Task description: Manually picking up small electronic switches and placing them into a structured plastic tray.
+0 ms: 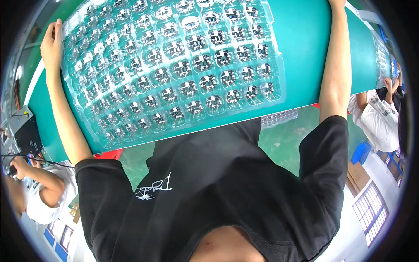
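Observation:
A wide clear plastic blister tray (179, 94) lies on the green work surface (301, 52). Its pockets hold many small round circuit boards (202, 62) with black and silver parts. My left hand (52, 41) is at the far left edge of the tray, its fingers bent and closed on the rim. My right arm reaches forward past the tray's right side. Of my right hand (337, 2) only a sliver shows at the upper edge of the picture, and its fingers are cut off from sight.
A black box-shaped device (27, 131) stands by the left end of the bench. Another person (46, 190) is at the lower left, and people in white and dark tops (377, 115) work at the right. More clear trays (382, 59) lie at the bench's right end. Beneath the front edge sits another tray (279, 118).

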Motion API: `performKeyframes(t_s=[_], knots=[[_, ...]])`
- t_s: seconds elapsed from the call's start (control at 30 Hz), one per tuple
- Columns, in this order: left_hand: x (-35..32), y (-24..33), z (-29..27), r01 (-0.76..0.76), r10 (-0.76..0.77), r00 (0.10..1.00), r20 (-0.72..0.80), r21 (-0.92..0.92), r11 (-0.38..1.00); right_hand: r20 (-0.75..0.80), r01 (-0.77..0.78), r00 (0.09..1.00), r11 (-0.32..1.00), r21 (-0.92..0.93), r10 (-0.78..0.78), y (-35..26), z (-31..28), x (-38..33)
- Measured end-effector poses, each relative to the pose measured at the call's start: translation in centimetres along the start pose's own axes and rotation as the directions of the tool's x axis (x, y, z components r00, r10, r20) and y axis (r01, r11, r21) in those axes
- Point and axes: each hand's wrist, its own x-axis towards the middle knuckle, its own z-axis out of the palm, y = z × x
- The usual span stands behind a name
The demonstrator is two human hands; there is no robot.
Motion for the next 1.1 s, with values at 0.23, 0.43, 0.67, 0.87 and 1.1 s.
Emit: performKeyframes(t_s=[0.23,0.43,0.67,0.87,1.1], knots=[[-0.1,0.2,0.3,-0.014,0.014,1.0,-0.015,-0.002,1.0,0.033,0.009,0.999,0.998,0.06,-0.011,-0.7,-0.6,-0.2],[0.1,-0.4,0.1,0.013,-0.013,1.0,0.015,0.0,1.0,-0.025,0.044,0.999,0.996,0.079,-0.042,-0.3,0.0,0.1],[-0.1,0.2,0.0,0.015,-0.015,1.0,-0.011,-0.001,1.0,0.007,0.002,1.0,1.0,0.01,-0.002,-0.2,0.1,0.0],[0.0,-0.1,0.0,0.043,-0.043,0.999,0.017,0.027,0.999,0.027,0.007,1.0,0.998,0.064,-0.009,-0.6,-0.3,0.0],[0.1,-0.6,0.0,0.019,-0.019,1.0,0.01,0.015,1.0,0.012,0.053,0.998,0.994,0.095,-0.054,-0.3,0.2,0.1]])
